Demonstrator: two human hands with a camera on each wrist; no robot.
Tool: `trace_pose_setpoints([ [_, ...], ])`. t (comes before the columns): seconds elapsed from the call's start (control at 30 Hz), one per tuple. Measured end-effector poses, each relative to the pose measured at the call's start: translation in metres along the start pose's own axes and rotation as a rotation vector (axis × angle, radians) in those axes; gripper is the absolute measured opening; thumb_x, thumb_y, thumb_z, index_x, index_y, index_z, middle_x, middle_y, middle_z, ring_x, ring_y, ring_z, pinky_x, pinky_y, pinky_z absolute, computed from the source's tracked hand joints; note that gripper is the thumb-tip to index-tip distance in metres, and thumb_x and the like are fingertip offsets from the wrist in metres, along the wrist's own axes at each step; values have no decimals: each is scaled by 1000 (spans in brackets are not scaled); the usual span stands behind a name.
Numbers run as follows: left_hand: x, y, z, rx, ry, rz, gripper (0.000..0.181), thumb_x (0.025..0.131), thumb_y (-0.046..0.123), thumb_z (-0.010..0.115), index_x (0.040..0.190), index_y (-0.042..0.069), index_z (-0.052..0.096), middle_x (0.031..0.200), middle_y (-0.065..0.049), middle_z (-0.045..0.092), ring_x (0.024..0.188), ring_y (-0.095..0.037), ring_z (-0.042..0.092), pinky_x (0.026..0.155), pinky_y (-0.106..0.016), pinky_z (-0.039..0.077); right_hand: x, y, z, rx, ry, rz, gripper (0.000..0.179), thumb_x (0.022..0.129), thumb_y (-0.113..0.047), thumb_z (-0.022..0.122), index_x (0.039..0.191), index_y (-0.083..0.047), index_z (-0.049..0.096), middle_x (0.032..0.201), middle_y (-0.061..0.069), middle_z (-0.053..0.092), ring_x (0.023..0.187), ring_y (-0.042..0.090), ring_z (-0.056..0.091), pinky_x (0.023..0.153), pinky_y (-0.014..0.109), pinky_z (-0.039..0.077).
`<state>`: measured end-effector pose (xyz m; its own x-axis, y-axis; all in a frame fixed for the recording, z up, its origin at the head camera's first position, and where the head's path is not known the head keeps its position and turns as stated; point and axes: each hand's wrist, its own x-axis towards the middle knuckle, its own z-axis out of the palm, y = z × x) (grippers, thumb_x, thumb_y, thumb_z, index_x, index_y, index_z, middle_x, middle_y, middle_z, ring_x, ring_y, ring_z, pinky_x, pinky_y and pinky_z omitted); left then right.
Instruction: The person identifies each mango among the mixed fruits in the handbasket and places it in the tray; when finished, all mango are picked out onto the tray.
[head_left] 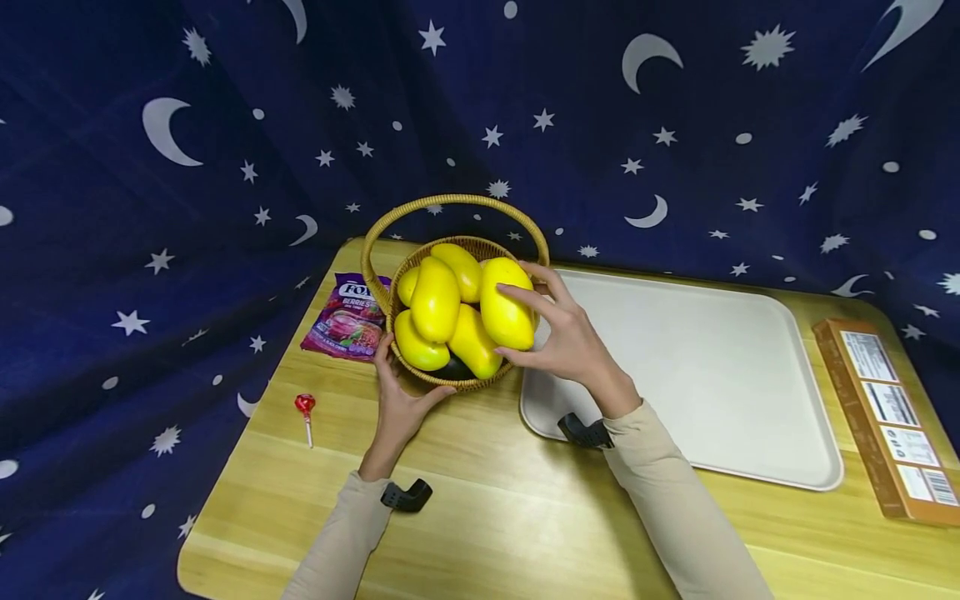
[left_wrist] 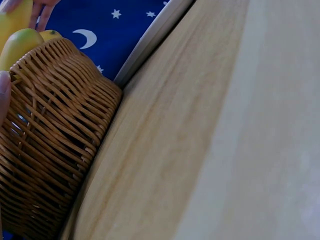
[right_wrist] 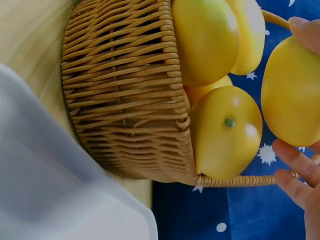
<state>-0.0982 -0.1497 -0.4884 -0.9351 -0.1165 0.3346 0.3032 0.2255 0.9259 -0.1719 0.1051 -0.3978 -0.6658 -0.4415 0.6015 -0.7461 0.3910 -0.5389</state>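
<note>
Apparently mid-transfer: right hand (head_left: 564, 337) grips mango (head_left: 504, 321) above wicker basket (right_wrist: 122, 90); left hand (head_left: 400, 407) holds basket, next move needing steadiness.

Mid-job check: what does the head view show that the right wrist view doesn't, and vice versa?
Only the head view: the left hand, purple Fox's Berries candy bag, red lollipop, brown box, an unidentifiable dark item beneath the yellow mangoes, cream sleeves and black wrist devices.

Only the right wrist view: one mango's green stem nub, and more of the outer wall of the wicker basket, down towards its base.

Both: basket, mangoes, the right hand gripping one, white tray, wooden table and navy star-print cloth.
</note>
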Motion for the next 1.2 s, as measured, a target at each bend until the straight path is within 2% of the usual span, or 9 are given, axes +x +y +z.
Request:
trace_pose_setpoints([
  [0.13,0,-3,0,5,6,2,117,67,3,89,151,-6,9,158,-27,9,143,-40,21,116,-56,16,-9,-2,-5,-4,14,15,79,59,-25,93,131,-13,62,147,20,39,126,30,49,101,35,46],
  [0.33,0,-4,0,11,4,-15,117,67,5,90,152,-2,9,159,-23,9,145,-36,20,118,-54,16,-26,-6,-14,-22,29,49,80,58,-25,93,131,-15,62,149,18,37,112,27,57,97,34,49],
  [0.57,1,-5,0,6,-3,-27,118,68,11,90,152,-1,9,160,-22,9,145,-34,20,118,-52,16,-47,-1,-22,-36,77,31,82,53,-21,92,129,-12,63,147,20,40,120,32,52,101,21,42],
  [0.73,1,-4,0,14,-5,-28,117,69,8,89,152,-1,8,160,-23,8,145,-36,19,118,-53,15,-58,10,-27,-26,117,36,82,53,-17,92,129,-10,64,148,20,40,116,34,54,101,17,40],
  [0.83,0,-3,0,18,-4,-27,117,68,3,89,152,-2,8,159,-24,7,145,-37,19,118,-55,15,-65,22,-29,-38,122,85,81,54,-13,92,130,-10,63,148,18,39,114,34,56,100,15,40],
  [1.0,0,-2,0,27,-5,-19,116,68,2,88,152,-3,8,159,-25,6,145,-38,19,117,-56,16,-76,46,-31,-64,118,216,83,56,-9,93,132,-11,61,147,17,38,111,34,59,95,10,41],
  [1.1,-1,-1,0,29,-5,-16,116,69,5,89,152,-3,8,159,-25,7,144,-38,20,117,-56,15,-79,57,-30,-70,111,271,83,58,-9,93,133,-11,60,147,17,38,113,35,59,94,19,49],
  [1.2,-1,-1,0,27,-4,-16,116,69,8,89,152,-3,8,159,-25,7,144,-37,20,118,-56,15,-79,62,-30,-62,105,305,82,59,-10,93,133,-11,60,147,17,37,116,37,57,92,39,54],
])
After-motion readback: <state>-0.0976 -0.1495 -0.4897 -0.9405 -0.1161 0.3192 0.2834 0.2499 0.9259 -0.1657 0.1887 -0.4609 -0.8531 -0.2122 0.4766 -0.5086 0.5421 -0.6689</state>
